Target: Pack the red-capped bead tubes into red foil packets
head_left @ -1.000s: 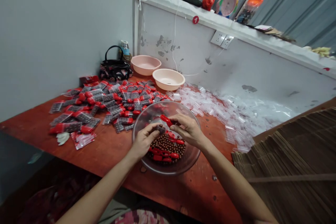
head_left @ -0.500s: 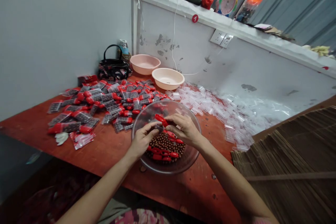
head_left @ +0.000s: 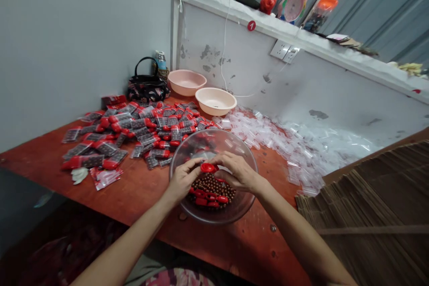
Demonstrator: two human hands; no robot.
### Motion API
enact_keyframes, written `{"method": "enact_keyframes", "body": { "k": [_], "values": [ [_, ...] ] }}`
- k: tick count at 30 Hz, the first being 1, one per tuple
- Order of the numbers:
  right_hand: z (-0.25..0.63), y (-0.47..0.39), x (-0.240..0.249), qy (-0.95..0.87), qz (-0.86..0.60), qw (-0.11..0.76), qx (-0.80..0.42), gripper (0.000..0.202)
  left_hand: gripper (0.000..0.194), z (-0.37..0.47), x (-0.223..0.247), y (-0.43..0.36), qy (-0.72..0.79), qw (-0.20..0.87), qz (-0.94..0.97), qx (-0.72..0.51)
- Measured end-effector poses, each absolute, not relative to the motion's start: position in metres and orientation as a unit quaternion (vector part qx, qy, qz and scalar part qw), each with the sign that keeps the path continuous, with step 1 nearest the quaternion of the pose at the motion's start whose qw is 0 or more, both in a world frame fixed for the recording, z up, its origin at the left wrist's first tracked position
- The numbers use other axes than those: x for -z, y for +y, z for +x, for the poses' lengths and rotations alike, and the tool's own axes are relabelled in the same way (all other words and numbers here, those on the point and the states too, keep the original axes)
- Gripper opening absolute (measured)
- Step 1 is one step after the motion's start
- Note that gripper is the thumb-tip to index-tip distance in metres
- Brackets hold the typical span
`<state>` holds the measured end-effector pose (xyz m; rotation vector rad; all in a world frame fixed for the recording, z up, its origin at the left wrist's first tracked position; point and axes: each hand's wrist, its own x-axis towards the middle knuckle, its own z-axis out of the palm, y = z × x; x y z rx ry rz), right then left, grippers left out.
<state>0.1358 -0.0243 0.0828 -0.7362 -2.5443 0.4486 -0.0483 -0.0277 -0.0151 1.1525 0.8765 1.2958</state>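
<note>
Red cap (head_left: 208, 168) between both hands' fingers (head_left: 195, 170), its underside hidden.

Both hands (head_left: 210, 175) at a red cap (head_left: 208, 168); brown beads (head_left: 209, 185) beneath, inside clear bowl (head_left: 246, 205)

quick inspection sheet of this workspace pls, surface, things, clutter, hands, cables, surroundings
Surface: red-brown table, marked and scuffed
Things: clear bowl with brown beads and red pieces; another red piece held above
Clutter: red-ended packs heaped left, clear plastic cases right; handbag and two basins behind
Hands: right hand holds the raised red piece; left hand beside it, grip unclear
Cables: thin white cord hangs down the wall
Surroundings: peeling wall paint, socket plates, loaded shelf; brown sheets stacked right
Spills on tabletop: nothing seen
</note>
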Motion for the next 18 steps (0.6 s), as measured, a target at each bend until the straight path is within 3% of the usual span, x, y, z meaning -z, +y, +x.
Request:
{"method": "enact_keyframes", "body": {
  "k": [5,10,14,18],
  "values": [
    [0.136,-0.027,-0.077,-0.921,-0.295,0.225,-0.12,0.021,0.033,-0.046,0.018,-0.027,0.37,0.583,0.449,-0.566],
    [0.132,-0.023,-0.067,-0.903,-0.3,0.252,-0.178,0.02,0.028,-0.047,0.017,-0.027,0.364,0.546,0.538,-0.53],
    [0.135,-0.021,-0.063,-0.85,-0.347,0.294,-0.265,0.022,0.03,-0.05,0.018,-0.027,0.368,0.564,0.497,-0.548],
    [0.138,-0.023,-0.063,-0.829,-0.37,0.327,-0.261,0.023,0.033,-0.049,0.018,-0.027,0.372,0.579,0.478,-0.546]
  ]
}}
